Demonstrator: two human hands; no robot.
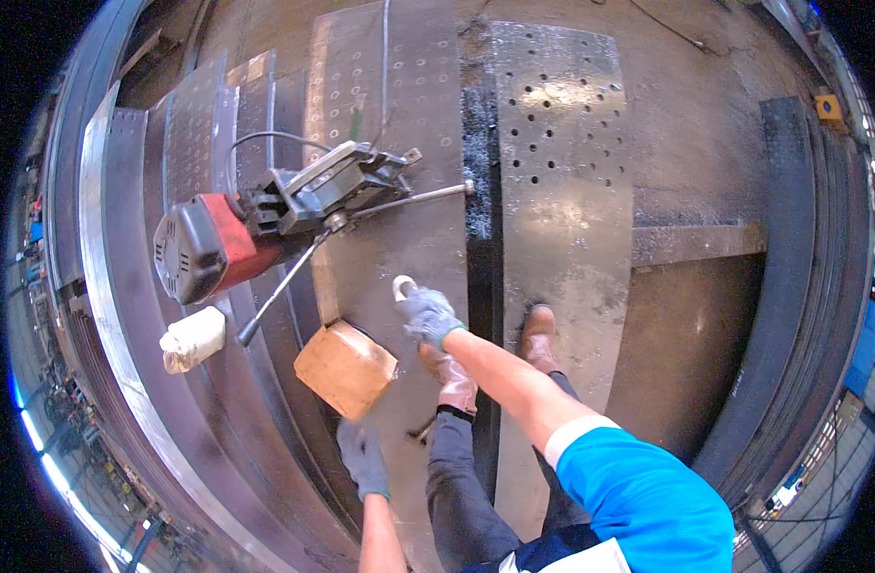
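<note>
My right hand (428, 313), in a grey glove, is closed around a small whitish round thing (403, 286) whose end sticks out past the fingers; its kind is unclear. It is above a steel plate. My left hand (363, 458), also gloved, is beside the lower edge of a brown cardboard box (347, 368); its fingers are blurred, and I cannot make out whether they touch it. Ahead and to the left, a portable drill (294, 210) with a red and black motor lies across the plates, its feed handles sticking out. A white cloth-like bundle (193, 339) sits near the motor.
A steel plate with drilled holes (562, 220) lies under my right boot (540, 329). A dark gap strewn with metal chips (478, 162) separates it from another drilled plate (428, 57). Long steel beams (781, 239) flank the right side. A cable (385, 67) runs toward the drill.
</note>
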